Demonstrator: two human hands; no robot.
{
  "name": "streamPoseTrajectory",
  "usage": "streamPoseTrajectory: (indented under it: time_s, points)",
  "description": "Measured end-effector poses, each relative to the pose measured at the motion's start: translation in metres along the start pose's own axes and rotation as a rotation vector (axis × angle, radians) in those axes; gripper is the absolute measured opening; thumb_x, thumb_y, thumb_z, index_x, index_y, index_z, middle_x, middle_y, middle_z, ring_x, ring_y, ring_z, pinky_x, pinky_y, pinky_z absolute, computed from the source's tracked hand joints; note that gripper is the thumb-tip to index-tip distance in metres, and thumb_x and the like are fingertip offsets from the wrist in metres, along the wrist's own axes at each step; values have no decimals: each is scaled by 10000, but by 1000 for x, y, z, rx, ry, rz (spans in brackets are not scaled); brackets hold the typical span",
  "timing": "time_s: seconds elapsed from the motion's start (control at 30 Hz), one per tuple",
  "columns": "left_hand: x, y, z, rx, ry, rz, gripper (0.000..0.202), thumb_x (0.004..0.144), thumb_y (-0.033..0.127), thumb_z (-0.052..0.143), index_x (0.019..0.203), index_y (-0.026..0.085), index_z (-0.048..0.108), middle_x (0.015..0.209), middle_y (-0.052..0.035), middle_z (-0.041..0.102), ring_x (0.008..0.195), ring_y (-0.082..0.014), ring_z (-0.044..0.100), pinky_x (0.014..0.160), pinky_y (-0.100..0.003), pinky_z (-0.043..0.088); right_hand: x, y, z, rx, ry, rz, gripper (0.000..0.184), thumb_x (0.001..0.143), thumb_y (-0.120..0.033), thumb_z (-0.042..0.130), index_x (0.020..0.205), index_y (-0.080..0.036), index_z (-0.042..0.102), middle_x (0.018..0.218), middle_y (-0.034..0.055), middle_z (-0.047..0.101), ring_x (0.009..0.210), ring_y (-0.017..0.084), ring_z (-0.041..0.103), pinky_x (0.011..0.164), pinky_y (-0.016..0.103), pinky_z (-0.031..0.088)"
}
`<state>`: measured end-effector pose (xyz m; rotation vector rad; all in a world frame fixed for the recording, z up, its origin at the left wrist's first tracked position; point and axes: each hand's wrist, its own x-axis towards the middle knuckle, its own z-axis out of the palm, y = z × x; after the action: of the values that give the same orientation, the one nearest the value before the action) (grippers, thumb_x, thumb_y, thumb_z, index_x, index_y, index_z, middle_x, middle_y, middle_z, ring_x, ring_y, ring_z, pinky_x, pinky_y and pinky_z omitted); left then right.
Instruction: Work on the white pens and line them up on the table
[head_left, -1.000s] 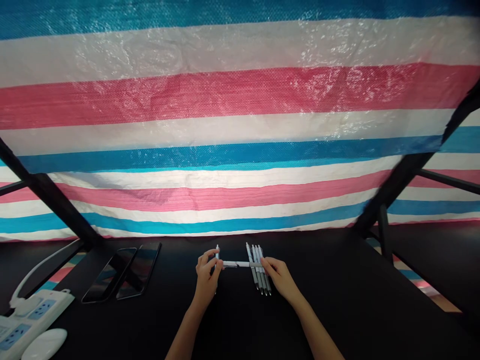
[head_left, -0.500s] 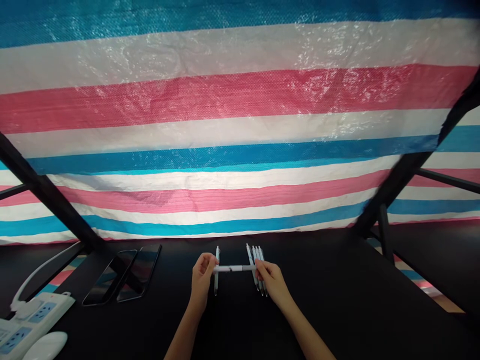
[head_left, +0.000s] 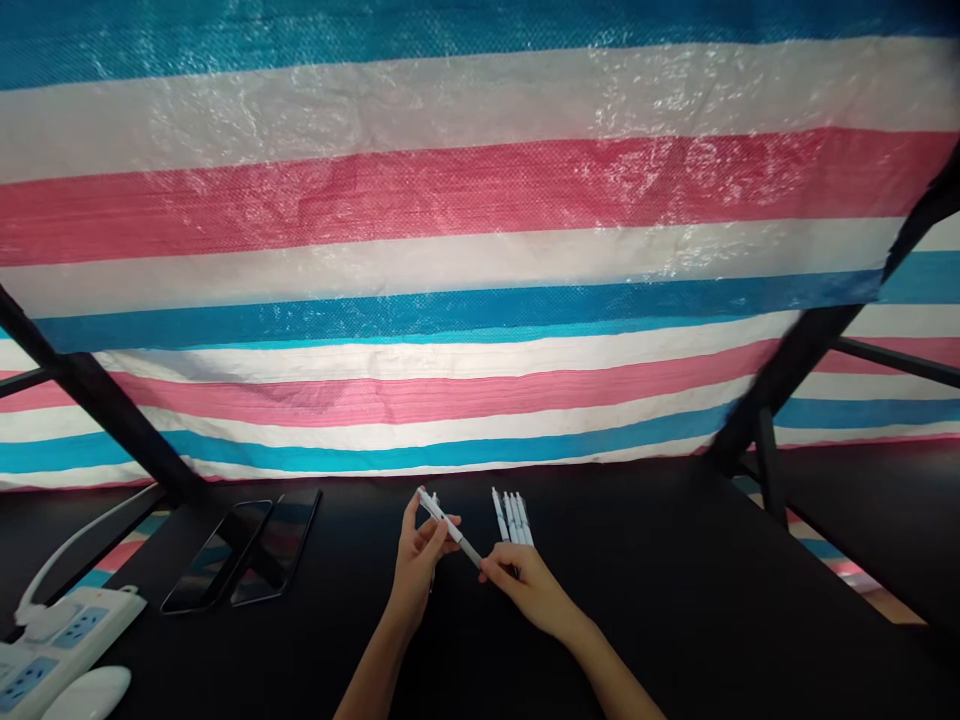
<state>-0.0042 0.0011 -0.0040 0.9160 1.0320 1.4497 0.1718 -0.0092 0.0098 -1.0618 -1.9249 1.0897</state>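
Note:
Between my hands a white pen (head_left: 452, 529) slants down to the right, its lower grip part grey. My left hand (head_left: 421, 555) has its thumb and fingers closed round the upper part of the pen. The thumb and fingertips of my right hand (head_left: 523, 578) pinch its lower end. Behind my left hand lies another pen (head_left: 435, 497), mostly covered by it. Several white pens (head_left: 513, 517) rest side by side on the black table (head_left: 645, 590), just beyond my right hand, which hides their lower ends.
Two dark phones (head_left: 217, 555) overlap on the left. In the lower left corner are a white power strip (head_left: 79, 625) with a cable and a white mouse-shaped object (head_left: 88, 694). Black slanted frame bars (head_left: 787, 375) stand at both sides, before a striped plastic sheet (head_left: 450, 200).
The pen in my hands has turned from level to slanting, its right end now lower and nearer. My right hand has come down and left; my left fingers have shifted along the pen.

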Motion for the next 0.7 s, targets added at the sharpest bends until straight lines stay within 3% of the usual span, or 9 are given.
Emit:
streamPoseTrajectory:
  time_s: [0.13,0.33,0.7]
  points:
    - [1,3,-2,-37,-29,-33,914,732,394,673,1434,262,102,792,-26,669,694,-146,622,645,-286,511,3,8,-9,36,137,1,414,883,-475,426,694,-175,641,637,11,549,608,145,484,564,248,339]
    - [2,8,-5,-10,-84,-67,932,695,430,688,1428,249,141,739,2,633,652,-133,582,628,-266,480,6,21,-24,173,328,65,503,833,-592,426,646,-161,606,521,-27,391,505,117,386,498,239,297]
    - [3,7,-8,60,-113,-63,859,673,454,687,1376,210,258,712,-8,647,629,-146,583,643,-286,458,7,25,-34,296,513,104,485,803,-614,474,597,-184,566,508,-23,398,521,137,403,547,262,357]
